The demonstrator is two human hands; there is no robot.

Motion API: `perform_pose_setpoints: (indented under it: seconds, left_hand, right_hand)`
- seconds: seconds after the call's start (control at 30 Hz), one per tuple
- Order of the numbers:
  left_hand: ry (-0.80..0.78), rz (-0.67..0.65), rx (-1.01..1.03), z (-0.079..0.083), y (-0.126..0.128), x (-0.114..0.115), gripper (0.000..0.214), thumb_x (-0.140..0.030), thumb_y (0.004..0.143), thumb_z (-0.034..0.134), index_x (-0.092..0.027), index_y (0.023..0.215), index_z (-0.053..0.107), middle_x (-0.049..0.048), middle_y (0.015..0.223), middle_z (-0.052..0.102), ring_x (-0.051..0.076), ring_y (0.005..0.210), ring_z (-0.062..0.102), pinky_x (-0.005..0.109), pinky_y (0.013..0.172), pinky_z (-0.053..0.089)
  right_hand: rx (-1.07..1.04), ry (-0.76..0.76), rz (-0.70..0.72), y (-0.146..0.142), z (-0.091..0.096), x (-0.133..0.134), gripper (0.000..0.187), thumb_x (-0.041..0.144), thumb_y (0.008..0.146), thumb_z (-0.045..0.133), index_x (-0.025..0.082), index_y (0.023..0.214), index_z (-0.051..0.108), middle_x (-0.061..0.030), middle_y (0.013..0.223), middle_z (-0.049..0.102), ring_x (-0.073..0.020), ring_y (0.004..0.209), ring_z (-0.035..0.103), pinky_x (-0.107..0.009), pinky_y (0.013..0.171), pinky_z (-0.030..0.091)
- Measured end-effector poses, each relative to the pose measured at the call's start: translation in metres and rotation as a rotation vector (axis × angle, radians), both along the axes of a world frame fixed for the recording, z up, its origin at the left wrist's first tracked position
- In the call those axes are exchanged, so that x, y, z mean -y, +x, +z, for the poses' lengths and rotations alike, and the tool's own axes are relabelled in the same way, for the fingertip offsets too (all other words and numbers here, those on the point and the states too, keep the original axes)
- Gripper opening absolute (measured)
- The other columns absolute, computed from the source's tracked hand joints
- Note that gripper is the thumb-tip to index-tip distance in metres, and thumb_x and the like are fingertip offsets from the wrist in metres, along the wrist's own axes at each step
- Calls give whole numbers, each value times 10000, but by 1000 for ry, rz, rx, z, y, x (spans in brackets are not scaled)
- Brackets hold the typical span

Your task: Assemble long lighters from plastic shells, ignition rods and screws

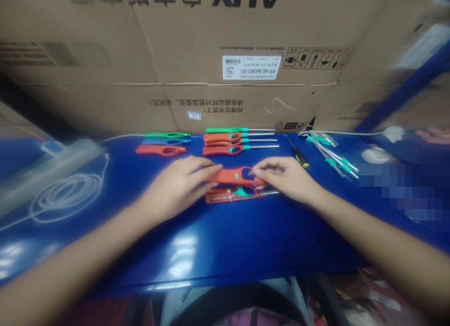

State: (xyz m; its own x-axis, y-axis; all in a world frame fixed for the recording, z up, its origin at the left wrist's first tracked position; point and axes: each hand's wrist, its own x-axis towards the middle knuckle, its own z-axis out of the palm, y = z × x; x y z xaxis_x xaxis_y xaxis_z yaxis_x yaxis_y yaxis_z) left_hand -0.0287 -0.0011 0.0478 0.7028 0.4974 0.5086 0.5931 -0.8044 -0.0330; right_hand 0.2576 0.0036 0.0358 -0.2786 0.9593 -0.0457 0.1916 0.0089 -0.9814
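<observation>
Between my two hands is an orange lighter casing half (227,176), a long piece with an oval trigger opening. My left hand (184,180) grips its left end, and my right hand (277,173) pinches the end beyond the opening. Just below it on the blue table lies an opened long-nosed lighter (218,197), its clear tank, green trigger and metal tube showing in a red-orange shell. The casing half overlaps the upper edge of this lighter; whether they touch I cannot tell. Parts of the fingertips are hidden.
Behind my hands lie several long-nosed lighters (225,150), and left of them several casing halves (161,150). A black-and-yellow screwdriver (300,158) and metal tubes with green parts (337,162) lie right. A coiled white cable (66,197) lies left; a cardboard wall (176,63) stands behind.
</observation>
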Motion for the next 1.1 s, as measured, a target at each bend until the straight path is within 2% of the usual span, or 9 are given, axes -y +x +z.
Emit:
perform_pose_setpoints:
  seconds: [0.07, 0.1, 0.2, 0.27, 0.33, 0.47, 0.67, 1.1]
  left_hand:
    - [-21, -16, -2, 0, 0, 1, 308, -230, 982, 561, -135, 1261, 649, 140, 1179, 703, 254, 1012, 682, 392, 850, 580]
    - [-30, -18, -9, 0, 1, 2, 313, -245, 983, 558, -135, 1261, 651, 139, 1172, 706, 254, 1004, 684, 392, 843, 581]
    - [-71, -12, -41, 0, 0, 4, 325, -308, 983, 557, -148, 1243, 665, 127, 1134, 722, 252, 976, 689, 389, 834, 576]
    - [-108, -15, -63, 1, -1, 5, 326, -337, 980, 556, -153, 1222, 672, 122, 1117, 727, 247, 967, 690, 379, 836, 567]
    - [-145, -34, -90, 1, -2, 5, 306, -348, 978, 552, -156, 1178, 682, 114, 1098, 731, 240, 962, 689, 374, 851, 556]
    - [-209, -73, -141, 2, -3, 4, 289, -368, 975, 549, -160, 1100, 704, 102, 1037, 733, 234, 935, 691, 376, 863, 540]
    - [-277, -83, -179, 4, -1, 5, 281, -380, 966, 555, -180, 1085, 712, 90, 973, 730, 229, 891, 686, 354, 816, 530]
    - [-357, -63, -226, -1, -1, 2, 276, -385, 956, 576, -198, 1114, 702, 69, 1005, 720, 226, 897, 679, 346, 796, 515]
  right_hand:
    - [28, 35, 34, 1, -1, 1, 353, 452, 803, 752, 152, 982, 699, -68, 875, 743, -179, 735, 724, -331, 700, 634]
    - [67, 99, 56, 1, -1, 1, 365, 433, 828, 730, 152, 1058, 693, -77, 916, 741, -177, 757, 718, -328, 701, 626]
    - [285, 422, 154, 3, -2, 3, 412, 373, 877, 690, 183, 1241, 651, -88, 1031, 707, -183, 851, 684, -344, 769, 593]
    - [415, 610, 231, 4, -2, 3, 390, 344, 892, 690, 207, 1255, 648, -88, 1068, 677, -195, 908, 662, -356, 827, 565]
    - [474, 695, 298, 4, -4, 3, 355, 333, 908, 686, 216, 1241, 647, -91, 1087, 658, -204, 944, 649, -354, 852, 545]
    - [568, 737, 366, 4, -6, 0, 329, 371, 933, 666, 211, 1220, 640, -104, 1103, 663, -233, 1001, 629, -387, 903, 498]
    - [661, 741, 469, 7, -5, 0, 362, 389, 936, 664, 208, 1244, 607, -112, 1194, 649, -252, 1104, 594, -413, 961, 422]
    - [711, 729, 483, 5, -8, 0, 301, 385, 947, 640, 221, 1198, 618, -89, 1150, 645, -241, 1066, 590, -401, 925, 399]
